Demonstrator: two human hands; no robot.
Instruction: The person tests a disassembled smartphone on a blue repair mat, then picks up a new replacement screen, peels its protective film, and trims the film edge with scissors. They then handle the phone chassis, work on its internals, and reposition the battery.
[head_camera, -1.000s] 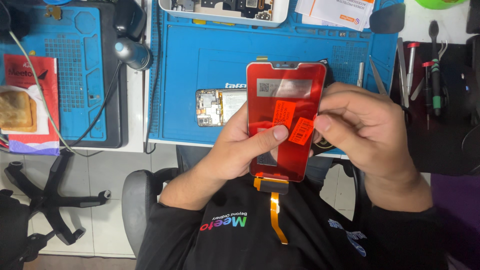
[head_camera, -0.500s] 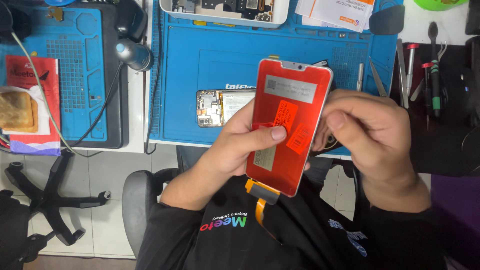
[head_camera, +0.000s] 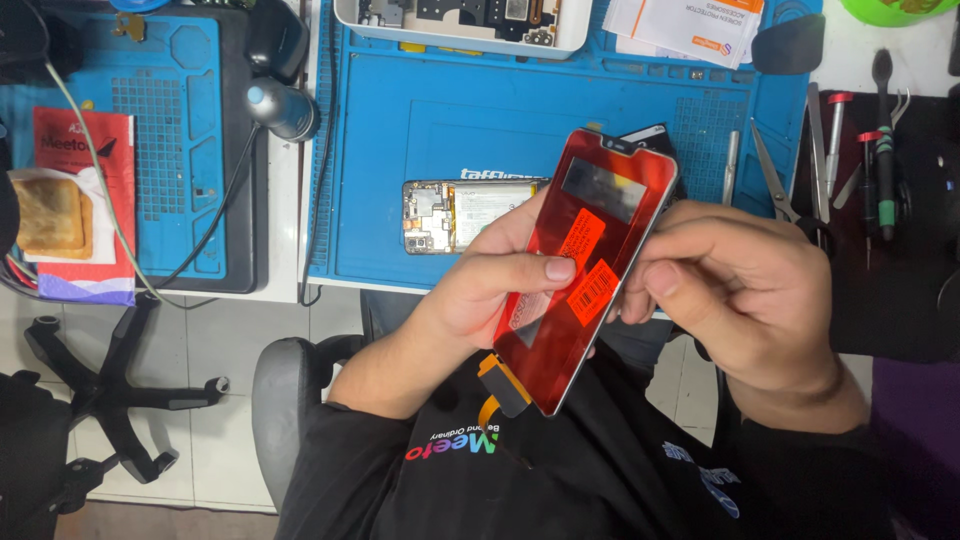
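Both forearms rise from the lower frame and meet at centre. The left hand (head_camera: 490, 290) cups a red-filmed phone screen panel (head_camera: 585, 270) from behind, thumb pressed on its face beside two orange stickers (head_camera: 588, 262). The right hand (head_camera: 735, 290) curls against the panel's right edge, fingertips pinching there. The panel tilts above the blue mat (head_camera: 400, 150), its orange flex cable (head_camera: 502, 385) hanging below.

White bench (head_camera: 285, 262): two blue mats (head_camera: 470, 120), opened phone (head_camera: 460, 213), tools (head_camera: 830, 150).
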